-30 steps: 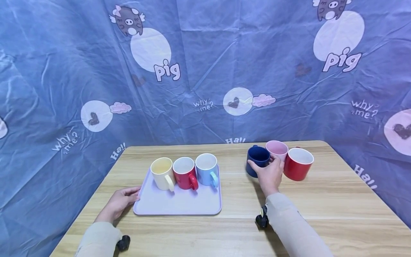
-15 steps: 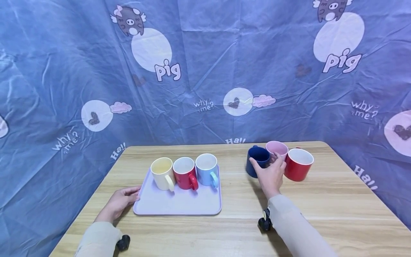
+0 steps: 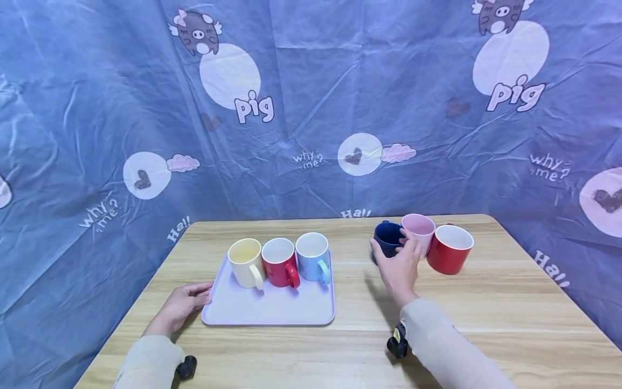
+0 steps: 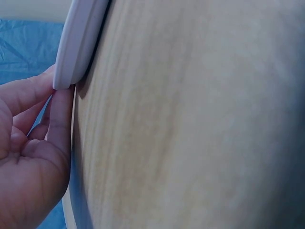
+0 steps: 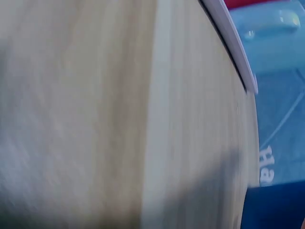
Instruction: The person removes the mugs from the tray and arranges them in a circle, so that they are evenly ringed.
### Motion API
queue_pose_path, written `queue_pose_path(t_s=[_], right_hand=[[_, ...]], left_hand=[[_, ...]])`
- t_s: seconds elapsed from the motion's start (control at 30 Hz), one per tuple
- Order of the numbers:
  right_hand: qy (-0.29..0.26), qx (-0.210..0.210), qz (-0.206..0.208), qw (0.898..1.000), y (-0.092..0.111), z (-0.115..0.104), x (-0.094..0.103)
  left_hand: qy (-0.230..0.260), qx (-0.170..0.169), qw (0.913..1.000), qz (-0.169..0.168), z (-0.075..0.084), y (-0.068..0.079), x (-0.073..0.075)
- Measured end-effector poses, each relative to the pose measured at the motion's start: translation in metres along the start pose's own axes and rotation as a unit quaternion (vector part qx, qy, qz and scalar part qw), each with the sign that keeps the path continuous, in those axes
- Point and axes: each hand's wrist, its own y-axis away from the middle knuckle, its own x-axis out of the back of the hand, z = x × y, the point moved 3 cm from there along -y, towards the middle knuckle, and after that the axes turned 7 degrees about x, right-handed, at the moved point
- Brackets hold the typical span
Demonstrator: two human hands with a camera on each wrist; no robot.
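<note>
At the back right stands a dark blue mug (image 3: 387,235), handle facing away. My right hand (image 3: 401,270) grips it from the front, thumb at its left side and fingers over its right rim. A corner of that mug (image 5: 274,205) shows in the right wrist view, where the hand is nearly all out of sight. My left hand (image 3: 178,308) pinches the left edge of a lilac tray (image 3: 267,313); the left wrist view shows the tray edge (image 4: 78,47) between finger and thumb. On the tray stand a cream mug (image 3: 243,265), a red mug (image 3: 278,271) and a light blue mug (image 3: 311,262).
Close beside the dark blue mug stand a pink mug (image 3: 419,225) and a second red mug (image 3: 448,254), white inside. All stand on a wooden table (image 3: 316,356). A blue printed cloth (image 3: 301,108) hangs behind and at both sides.
My right hand has shifted slightly left, and its fingers have come from beside the pink mug onto the dark blue mug's right side. My left hand and the tray have stayed still.
</note>
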Motion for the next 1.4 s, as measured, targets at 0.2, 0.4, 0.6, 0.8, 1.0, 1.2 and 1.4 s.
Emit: queue_pose_path(t_s=[0.2, 0.4, 0.6, 0.8, 1.0, 1.2, 1.4], right_hand=[[-0.028, 0.020, -0.042, 0.999, 0.014, -0.012, -0.011], [-0.057, 0.017, -0.107, 0.993, 0.028, -0.020, -0.022], [-0.078, 0.011, -0.187, 0.979, 0.041, -0.023, -0.032], [-0.137, -0.001, -0.264, 0.955, 0.052, -0.028, -0.041], [-0.160, -0.014, -0.313, 0.936, 0.060, -0.031, -0.049], [-0.175, 0.013, -0.325, 0.930, 0.062, -0.037, -0.056], [-0.208, -0.038, -0.354, 0.911, 0.063, -0.041, -0.061]], left_hand=[[-0.003, 0.002, 1.0000, 0.005, 0.000, -0.001, 0.000], [-0.007, 0.005, 0.9999, 0.008, 0.002, -0.001, 0.000], [-0.008, 0.003, 0.9999, 0.006, 0.004, 0.000, -0.001], [-0.003, 0.000, 1.0000, 0.004, 0.005, 0.000, -0.002], [-0.001, -0.002, 1.0000, 0.002, 0.003, -0.001, -0.002], [0.005, -0.001, 1.0000, 0.001, 0.001, -0.002, 0.000], [0.006, -0.003, 1.0000, 0.002, 0.001, -0.001, 0.000]])
